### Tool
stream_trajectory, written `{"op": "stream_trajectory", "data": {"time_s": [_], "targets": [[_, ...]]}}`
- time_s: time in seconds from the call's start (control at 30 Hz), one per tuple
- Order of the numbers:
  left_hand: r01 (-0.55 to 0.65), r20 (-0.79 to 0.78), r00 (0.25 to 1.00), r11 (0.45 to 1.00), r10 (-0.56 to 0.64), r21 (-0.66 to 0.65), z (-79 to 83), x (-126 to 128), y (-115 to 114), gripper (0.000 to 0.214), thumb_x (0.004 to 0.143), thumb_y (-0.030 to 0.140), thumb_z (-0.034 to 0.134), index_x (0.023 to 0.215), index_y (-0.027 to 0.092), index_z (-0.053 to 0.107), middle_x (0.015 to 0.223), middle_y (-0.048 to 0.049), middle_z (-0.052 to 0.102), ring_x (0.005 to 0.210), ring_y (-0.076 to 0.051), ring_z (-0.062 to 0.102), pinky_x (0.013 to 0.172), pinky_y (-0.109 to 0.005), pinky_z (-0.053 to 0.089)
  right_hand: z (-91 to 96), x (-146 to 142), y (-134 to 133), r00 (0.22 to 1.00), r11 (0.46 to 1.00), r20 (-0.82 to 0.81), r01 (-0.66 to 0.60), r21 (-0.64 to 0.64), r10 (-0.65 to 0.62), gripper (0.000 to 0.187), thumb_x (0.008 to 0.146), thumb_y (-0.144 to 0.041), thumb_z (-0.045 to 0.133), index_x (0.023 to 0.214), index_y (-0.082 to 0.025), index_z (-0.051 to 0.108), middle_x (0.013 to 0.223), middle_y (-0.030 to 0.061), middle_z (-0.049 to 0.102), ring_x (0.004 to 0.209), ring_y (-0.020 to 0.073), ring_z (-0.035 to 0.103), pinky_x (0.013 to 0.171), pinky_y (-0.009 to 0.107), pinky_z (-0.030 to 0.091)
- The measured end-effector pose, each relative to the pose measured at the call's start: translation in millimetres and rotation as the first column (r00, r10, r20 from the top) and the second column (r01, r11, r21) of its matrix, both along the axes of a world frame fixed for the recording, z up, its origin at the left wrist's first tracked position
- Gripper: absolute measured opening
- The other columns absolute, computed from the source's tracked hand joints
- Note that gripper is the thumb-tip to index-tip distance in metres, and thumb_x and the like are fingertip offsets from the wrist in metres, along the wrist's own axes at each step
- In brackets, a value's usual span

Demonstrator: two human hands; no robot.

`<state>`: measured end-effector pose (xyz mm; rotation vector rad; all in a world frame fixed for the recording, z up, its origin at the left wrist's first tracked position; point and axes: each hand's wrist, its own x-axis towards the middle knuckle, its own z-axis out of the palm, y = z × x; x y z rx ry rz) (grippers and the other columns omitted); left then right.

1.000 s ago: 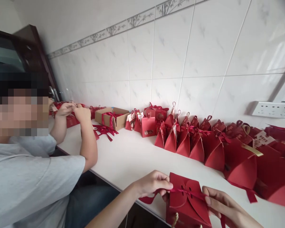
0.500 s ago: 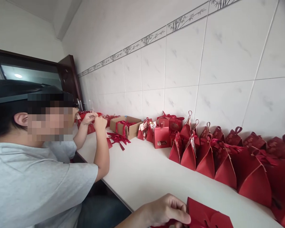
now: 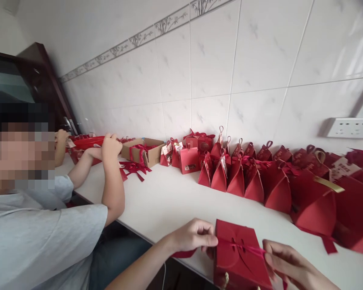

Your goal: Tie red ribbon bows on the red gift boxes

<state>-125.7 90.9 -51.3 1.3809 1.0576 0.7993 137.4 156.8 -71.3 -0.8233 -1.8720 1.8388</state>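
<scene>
A red gift box [image 3: 240, 266] with a slotted, flap-folded top sits low in front of me at the table's front edge. A dark red ribbon [image 3: 252, 249] runs across its top through the slots. My left hand [image 3: 198, 237] is closed in a pinch on the ribbon at the box's left edge; a red tail hangs below it. At the right edge, my right hand [image 3: 286, 259] pinches the ribbon's other end between thumb and fingers. The box's lower part is cut off by the frame.
Rows of red pointed gift boxes [image 3: 254, 183] stand along the tiled wall. Farther left are an open cardboard box [image 3: 153, 157] and loose ribbons [image 3: 136, 169]. A co-worker [image 3: 48, 233] in grey sits at my left, forearms raised. A socket strip [image 3: 352, 128] is on the wall.
My view has turned right and down. The box now shows more fully, and my right hand has come into view, holding the ribbon. The co-worker still has both hands raised.
</scene>
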Motion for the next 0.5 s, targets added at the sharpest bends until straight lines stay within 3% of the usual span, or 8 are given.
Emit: {"op": "stream_trajectory", "data": {"time_s": [0.1,0.27,0.37,0.5], "targets": [[0.050,-0.114,0.992,0.997,-0.056,-0.050,24.3,0,-5,0.046,0.069,0.058,0.067,0.065,0.015,0.052,0.058,0.0019,0.057,0.056,-0.010,0.054,0.057,-0.023,0.040,27.9,7,1,0.988,0.984,0.144,-0.074,0.163,0.050,0.047,0.080,-0.062,0.056,0.065,-0.018,0.050,0.063,0.0017,0.056,0.062,0.0150,0.052,0.062,0.027,0.039],[0.061,-0.291,0.954,0.997,-0.074,-0.055,62.4,4,-8,0.032,0.081,0.046,0.057,0.073,0.015,0.053,0.061,0.0011,0.060,0.049,-0.009,0.052,0.051,-0.023,0.041,66.2,8,-6,0.969,0.952,0.240,-0.132,0.278,0.064,0.041,0.085,-0.056,0.053,0.075,-0.017,0.057,0.073,0.0031,0.060,0.071,0.0153,0.053,0.067,0.028,0.040],[0.041,-0.374,0.927,0.999,-0.040,-0.006,68.8,7,-10,0.028,0.083,0.043,0.054,0.074,0.016,0.055,0.058,0.0020,0.058,0.050,-0.009,0.051,0.052,-0.022,0.041,73.9,4,-13,0.970,0.944,0.236,-0.128,0.304,0.055,0.039,0.085,-0.055,0.053,0.074,-0.017,0.055,0.072,0.0016,0.058,0.070,0.0144,0.051,0.065,0.027,0.038],[0.016,-0.444,0.896,0.999,0.005,0.044,65.9,11,-12,0.031,0.083,0.045,0.053,0.072,0.016,0.054,0.058,0.0028,0.055,0.053,-0.010,0.051,0.054,-0.023,0.039,74.0,0,-19,0.983,0.926,0.182,-0.067,0.372,-0.002,0.039,0.086,-0.053,0.053,0.074,-0.016,0.056,0.070,-0.0003,0.053,0.066,0.0126,0.047,0.062,0.026,0.037]]}}
